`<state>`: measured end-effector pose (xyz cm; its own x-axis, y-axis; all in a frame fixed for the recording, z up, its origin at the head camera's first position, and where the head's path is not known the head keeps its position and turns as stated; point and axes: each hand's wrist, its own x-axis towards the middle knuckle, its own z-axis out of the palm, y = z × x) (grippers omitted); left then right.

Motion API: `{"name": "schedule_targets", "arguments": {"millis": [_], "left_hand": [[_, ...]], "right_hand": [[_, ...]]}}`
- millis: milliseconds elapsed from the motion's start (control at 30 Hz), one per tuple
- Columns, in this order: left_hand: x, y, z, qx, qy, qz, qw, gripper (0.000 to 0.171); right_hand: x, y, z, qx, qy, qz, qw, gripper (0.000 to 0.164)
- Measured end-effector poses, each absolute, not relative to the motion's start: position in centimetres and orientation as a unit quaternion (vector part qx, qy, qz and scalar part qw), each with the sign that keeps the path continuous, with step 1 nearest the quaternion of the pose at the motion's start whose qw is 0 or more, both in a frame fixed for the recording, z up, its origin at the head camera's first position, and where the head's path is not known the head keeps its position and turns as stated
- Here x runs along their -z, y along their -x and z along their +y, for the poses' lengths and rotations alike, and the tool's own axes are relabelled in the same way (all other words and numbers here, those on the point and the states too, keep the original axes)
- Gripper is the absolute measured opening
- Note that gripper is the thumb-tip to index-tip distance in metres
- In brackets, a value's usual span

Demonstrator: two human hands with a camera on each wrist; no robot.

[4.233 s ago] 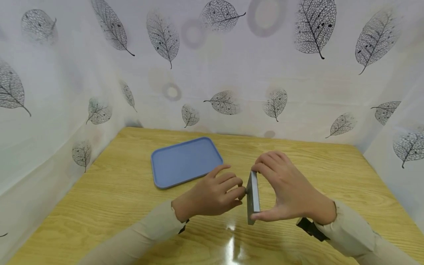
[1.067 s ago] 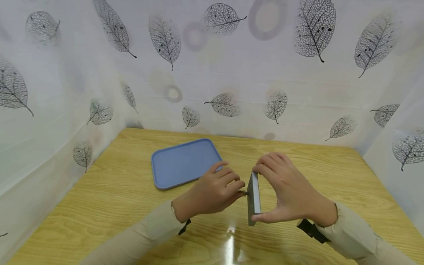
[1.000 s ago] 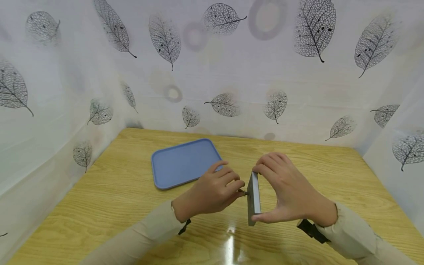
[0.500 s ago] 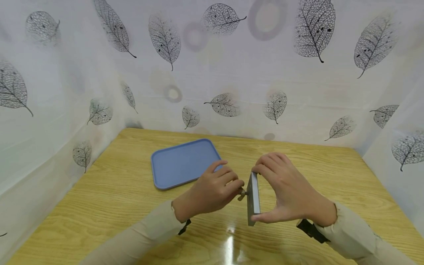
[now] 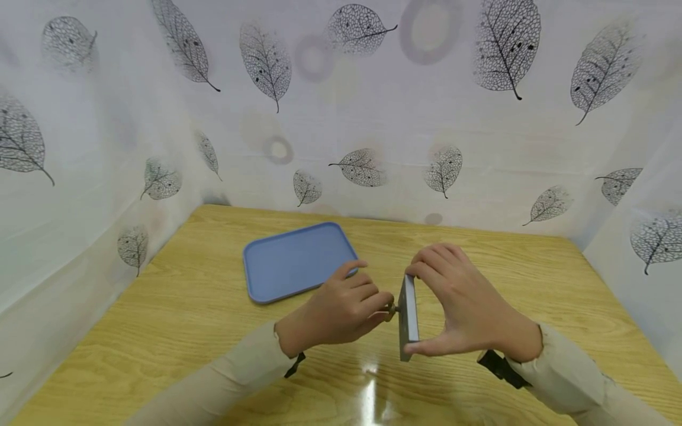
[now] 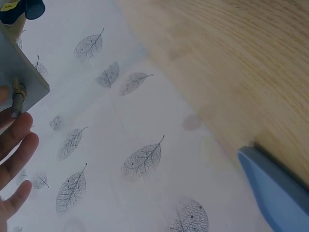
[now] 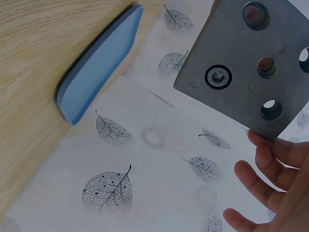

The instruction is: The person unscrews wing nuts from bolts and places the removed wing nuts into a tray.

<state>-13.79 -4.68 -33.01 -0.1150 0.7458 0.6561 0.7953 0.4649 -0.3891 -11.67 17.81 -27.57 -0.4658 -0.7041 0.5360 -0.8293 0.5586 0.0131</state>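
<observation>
A thick grey metal plate (image 5: 409,316) stands on edge above the table, gripped by its opposite edges between the thumb and fingers of my right hand (image 5: 466,305). The right wrist view shows several round holes through the plate and a socket-head bolt (image 7: 218,77) seated in one of them. On the other face, the bolt's threaded end (image 6: 17,104) sticks out with a brass-coloured wing nut (image 5: 391,312) on it. The thumb and index finger of my left hand (image 5: 343,307) pinch the wing nut; its other fingers are spread. The fingers partly hide the nut.
A blue tray (image 5: 301,263) lies on the wood-grain table (image 5: 176,331), just beyond my left hand. White cloth (image 5: 373,124) printed with leaves encloses the table at the back and sides. A dark strap is on each wrist.
My left fingers have turned the wing nut on the bolt, its wings showing at different angles. The plate and my right hand have hardly moved.
</observation>
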Motion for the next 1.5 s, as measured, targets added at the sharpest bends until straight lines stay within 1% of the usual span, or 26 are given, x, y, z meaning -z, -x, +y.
{"name": "schedule_targets", "arguments": {"millis": [133, 233, 500, 633, 1100, 1300, 1400, 1500], "left_hand": [[32.93, 13.71, -4.76, 0.02, 0.522, -0.752, 0.403, 0.03], [32.91, 13.66, -4.79, 0.015, 0.522, -0.755, 0.396, 0.034], [32.92, 13.67, -4.57, 0.008, 0.515, -0.758, 0.399, 0.019], [32.92, 13.62, -4.44, 0.014, 0.513, -0.76, 0.398, 0.016], [33.07, 13.8, -4.2, 0.027, 0.514, -0.748, 0.42, 0.018], [32.99, 13.84, -4.17, 0.029, 0.515, -0.74, 0.431, 0.01], [32.96, 13.87, -4.18, 0.026, 0.518, -0.737, 0.434, 0.011], [32.91, 13.86, -4.25, 0.018, 0.521, -0.739, 0.427, 0.013]], "right_hand": [[27.58, 11.73, 17.84, -0.124, -0.454, -0.846, 0.252, 0.079], [27.6, 11.76, 17.85, -0.124, -0.454, -0.846, 0.251, 0.079], [27.57, 11.79, 17.84, -0.125, -0.453, -0.846, 0.251, 0.079], [27.6, 11.78, 17.83, -0.125, -0.452, -0.846, 0.252, 0.079], [27.63, 11.77, 17.81, -0.13, -0.451, -0.848, 0.248, 0.078], [27.63, 11.8, 17.81, -0.13, -0.45, -0.849, 0.247, 0.079], [27.64, 11.82, 17.82, -0.129, -0.45, -0.848, 0.247, 0.079], [27.64, 11.81, 17.82, -0.128, -0.45, -0.848, 0.248, 0.079]]}}
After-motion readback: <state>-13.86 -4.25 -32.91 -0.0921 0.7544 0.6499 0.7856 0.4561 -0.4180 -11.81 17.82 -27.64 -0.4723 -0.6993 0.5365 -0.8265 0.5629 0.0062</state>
